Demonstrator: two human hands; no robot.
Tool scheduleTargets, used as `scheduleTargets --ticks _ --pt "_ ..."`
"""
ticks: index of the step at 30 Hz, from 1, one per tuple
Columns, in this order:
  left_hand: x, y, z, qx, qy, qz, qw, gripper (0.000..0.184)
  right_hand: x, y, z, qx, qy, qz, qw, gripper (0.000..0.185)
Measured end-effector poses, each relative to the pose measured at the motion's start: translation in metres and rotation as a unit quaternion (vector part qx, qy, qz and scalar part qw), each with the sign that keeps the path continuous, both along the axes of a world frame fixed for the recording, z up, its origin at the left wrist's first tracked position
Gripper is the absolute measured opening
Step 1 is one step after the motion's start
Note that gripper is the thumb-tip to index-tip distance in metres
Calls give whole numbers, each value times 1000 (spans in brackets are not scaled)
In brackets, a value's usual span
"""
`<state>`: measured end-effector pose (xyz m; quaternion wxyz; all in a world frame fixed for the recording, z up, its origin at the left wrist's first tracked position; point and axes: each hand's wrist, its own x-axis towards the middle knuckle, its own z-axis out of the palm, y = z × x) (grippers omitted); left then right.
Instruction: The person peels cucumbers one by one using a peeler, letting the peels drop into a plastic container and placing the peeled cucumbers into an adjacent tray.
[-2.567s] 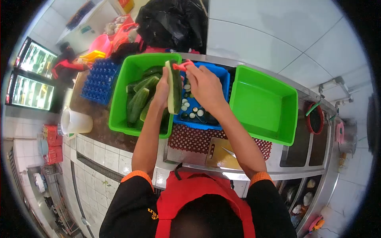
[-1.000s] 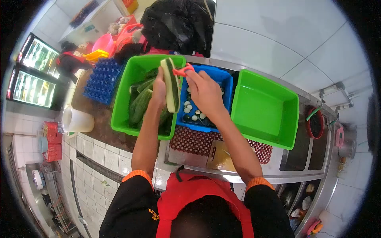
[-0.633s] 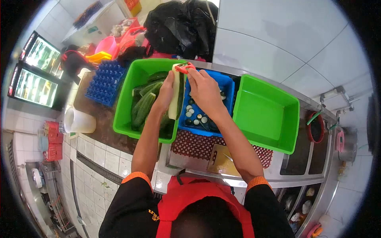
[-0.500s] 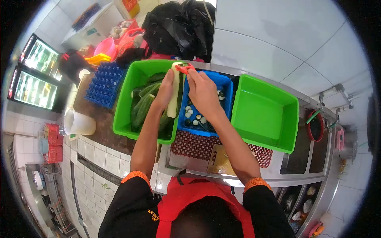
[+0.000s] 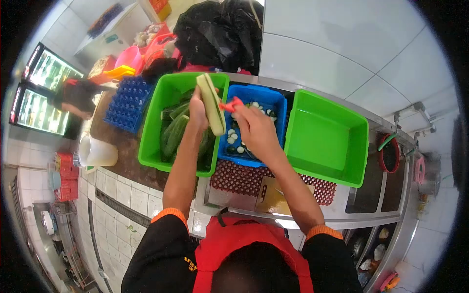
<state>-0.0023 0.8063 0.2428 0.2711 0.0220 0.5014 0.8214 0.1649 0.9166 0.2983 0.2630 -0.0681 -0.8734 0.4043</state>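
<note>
A partly peeled cucumber [image 5: 211, 104], pale along its face with a dark green strip on its right side, is in my left hand [image 5: 197, 112]. It tilts over the right rim of the left green tub [image 5: 146, 141]. My right hand [image 5: 256, 128] grips a red peeler [image 5: 231, 104] beside the cucumber's right side, above the blue basin [image 5: 281, 112]. Several unpeeled cucumbers [image 5: 175, 134] lie in the left green tub. Pale round end pieces [image 5: 232, 136] and dark green scraps are in the blue basin.
Right of the basin stands another green tub [image 5: 325, 136]. A red perforated mat [image 5: 234, 178] and a cutting board [image 5: 274, 196] lie nearer me. Blue egg trays [image 5: 128, 104] and a white jug [image 5: 100, 150] stand left. Another person [image 5: 75, 100] is at the far left.
The cucumber has turned and tilted, its top leaning left. My right hand and the peeler have moved down and slightly right. At the far left, the other person has shifted left.
</note>
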Motion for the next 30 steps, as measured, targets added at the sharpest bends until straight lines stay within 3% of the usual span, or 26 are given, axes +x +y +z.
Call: scheduleTargets --ticks 1,5,11,14,16,19,21,23,25,30 --pt "7 3 0 5 2 -29 1000 51 -11 3 5 53 44 -33 997 14" --pt "32 15 15 -31 -1 -23 999 50 -43 9 16 83 41 -56 994 15" --pt "22 4 15 41 -39 -39 998 51 -19 -13 8 105 -53 -32 993 14" --pt "-8 -10 -6 -36 38 32 998 55 19 -30 -17 74 -89 7 993 13" --pt "-15 -5 1 -7 14 84 996 56 38 -29 -29 65 -169 60 982 12" --pt "-12 -1 18 27 -7 122 992 59 44 -21 -41 54 -128 27 990 10" --pt "-6 -2 26 -53 -1 78 996 58 39 -4 -34 48 -114 5 992 10" --pt "-7 -4 17 -40 3 44 998 58 27 8 -24 39 -96 -20 994 11" --pt "-2 0 20 -25 8 4 1000 58 16 21 -16 22 30 -9 999 15" --pt "28 -1 35 -39 -2 -120 992 56 -7 30 17 54 31 0 998 16"
